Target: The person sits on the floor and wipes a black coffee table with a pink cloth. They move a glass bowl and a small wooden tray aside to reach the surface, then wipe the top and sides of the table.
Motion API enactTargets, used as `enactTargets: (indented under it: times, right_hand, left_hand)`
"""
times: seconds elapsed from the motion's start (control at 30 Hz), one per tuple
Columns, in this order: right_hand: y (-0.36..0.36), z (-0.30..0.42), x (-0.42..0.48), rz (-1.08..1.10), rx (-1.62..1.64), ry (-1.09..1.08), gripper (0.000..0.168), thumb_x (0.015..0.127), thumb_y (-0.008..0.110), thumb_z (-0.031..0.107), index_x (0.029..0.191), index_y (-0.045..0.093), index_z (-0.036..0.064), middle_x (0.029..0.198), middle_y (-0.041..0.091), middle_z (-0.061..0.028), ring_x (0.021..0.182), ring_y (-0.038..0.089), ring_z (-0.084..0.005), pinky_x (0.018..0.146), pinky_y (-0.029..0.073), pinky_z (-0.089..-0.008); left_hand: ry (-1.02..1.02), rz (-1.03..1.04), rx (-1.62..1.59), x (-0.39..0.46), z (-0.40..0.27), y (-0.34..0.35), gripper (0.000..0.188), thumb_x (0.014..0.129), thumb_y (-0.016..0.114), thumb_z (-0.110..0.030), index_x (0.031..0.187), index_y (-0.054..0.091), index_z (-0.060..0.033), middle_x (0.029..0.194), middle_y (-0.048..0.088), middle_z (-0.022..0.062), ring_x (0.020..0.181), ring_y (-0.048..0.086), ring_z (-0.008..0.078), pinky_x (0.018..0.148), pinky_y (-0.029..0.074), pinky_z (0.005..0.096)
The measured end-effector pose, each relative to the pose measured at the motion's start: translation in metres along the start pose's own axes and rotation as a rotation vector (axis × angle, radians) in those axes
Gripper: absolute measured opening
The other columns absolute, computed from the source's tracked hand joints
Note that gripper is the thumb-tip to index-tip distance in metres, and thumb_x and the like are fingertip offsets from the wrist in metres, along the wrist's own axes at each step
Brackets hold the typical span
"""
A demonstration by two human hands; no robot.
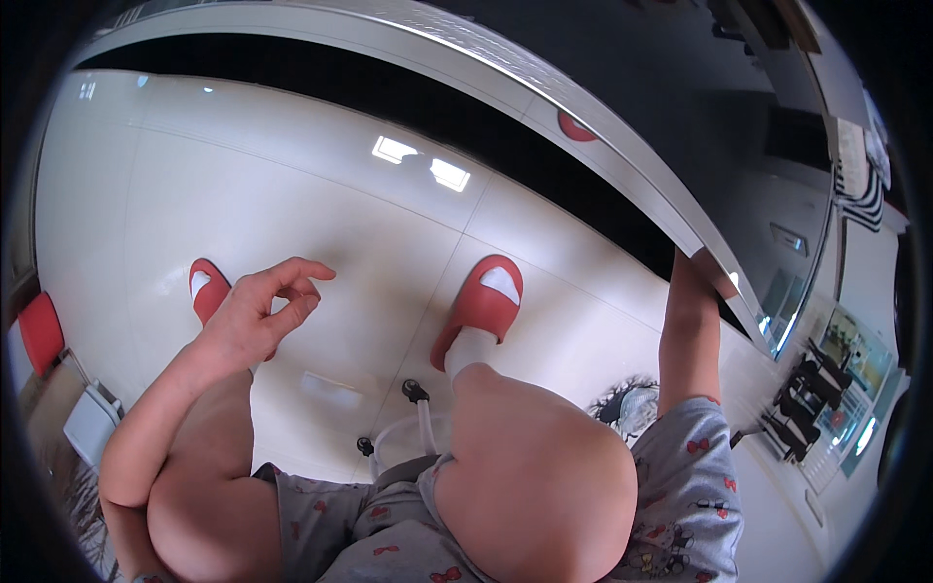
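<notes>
My left hand (pixel 266 302) hovers above my left leg with its fingers loosely curled and apart, holding nothing. Below it a red slide slipper (pixel 209 291) on my left foot rests on the glossy pale tile floor (pixel 350 291). Another red slipper (pixel 481 310), worn over a white sock, is on my right foot. My right forearm reaches forward to the silver-edged frame (pixel 583 109) of a large panel with a dark glossy surface (pixel 678 138). That edge hides my right hand, so its grip is not visible.
A black strip (pixel 291 76) runs along the floor below the panel. Between my legs show casters (pixel 415 391) of a wheeled seat. At left are a red chair back (pixel 41 331) and a white folded-looking piece (pixel 91 423). Black chairs (pixel 809 393) and striped cloth (pixel 864 200) appear at right.
</notes>
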State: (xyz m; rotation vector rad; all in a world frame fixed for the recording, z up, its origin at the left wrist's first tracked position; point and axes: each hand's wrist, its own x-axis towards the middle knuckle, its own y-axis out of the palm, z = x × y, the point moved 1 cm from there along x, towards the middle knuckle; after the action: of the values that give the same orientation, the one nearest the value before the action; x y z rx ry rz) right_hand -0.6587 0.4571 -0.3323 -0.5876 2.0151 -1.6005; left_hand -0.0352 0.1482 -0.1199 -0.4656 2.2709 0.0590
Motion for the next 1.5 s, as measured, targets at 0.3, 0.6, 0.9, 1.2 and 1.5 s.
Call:
enactTargets:
  times: [0.3,0.6,0.9,1.2,1.5]
  right_hand:
    - [0.050,0.017,-0.094,-0.250,-0.154,-0.043,0.049,0.102,0.042,0.026,0.149,0.047,0.011,0.155,0.044,-0.0154,0.145,0.038,-0.0344,0.117,0.032,-0.0486]
    - [-0.068,0.374,-0.119,-0.323,0.415,-0.485,0.037,0.096,0.049,0.025,0.125,0.066,0.010,0.138,0.058,-0.0173,0.121,0.057,-0.0382,0.105,0.044,-0.0512]
    - [-0.009,0.150,-0.003,-0.513,0.368,-0.237,0.050,0.102,0.047,0.039,0.146,0.049,0.013,0.143,0.054,-0.0160,0.127,0.053,-0.0388,0.108,0.043,-0.0525]
    - [0.045,-0.023,-0.132,-0.359,0.637,0.252,0.035,0.089,0.071,0.012,0.121,0.060,0.003,0.116,0.066,-0.0181,0.103,0.066,-0.0351,0.090,0.056,-0.0427]
    - [0.057,0.042,-0.098,-0.342,1.931,0.821,0.031,0.099,0.064,0.023,0.121,0.059,0.000,0.112,0.067,-0.0113,0.085,0.067,-0.0246,0.072,0.061,-0.0387]
  left_hand:
    - [0.146,-0.007,-0.047,0.002,-0.012,0.004,0.031,0.100,0.056,-0.008,0.131,0.060,-0.0061,0.095,0.062,0.0018,0.086,0.056,0.0068,0.074,0.049,0.0250]
    - [0.132,0.029,-0.114,-0.001,-0.014,0.007,0.030,0.103,0.054,-0.009,0.132,0.059,-0.0034,0.098,0.064,0.0025,0.102,0.062,0.0132,0.093,0.050,0.0307]
    - [0.086,0.035,-0.199,0.008,-0.003,0.010,0.030,0.102,0.055,-0.009,0.131,0.060,-0.0045,0.097,0.064,0.0019,0.101,0.062,0.0113,0.092,0.050,0.0283]
    - [0.103,0.071,-0.242,0.012,-0.018,0.007,0.029,0.105,0.056,-0.012,0.132,0.059,-0.0038,0.099,0.064,0.0015,0.103,0.062,0.0112,0.092,0.051,0.0289]
    - [0.106,0.029,-0.324,0.005,-0.002,-0.003,0.029,0.105,0.054,-0.010,0.133,0.057,-0.0025,0.102,0.066,0.0034,0.105,0.062,0.0123,0.095,0.050,0.0297]
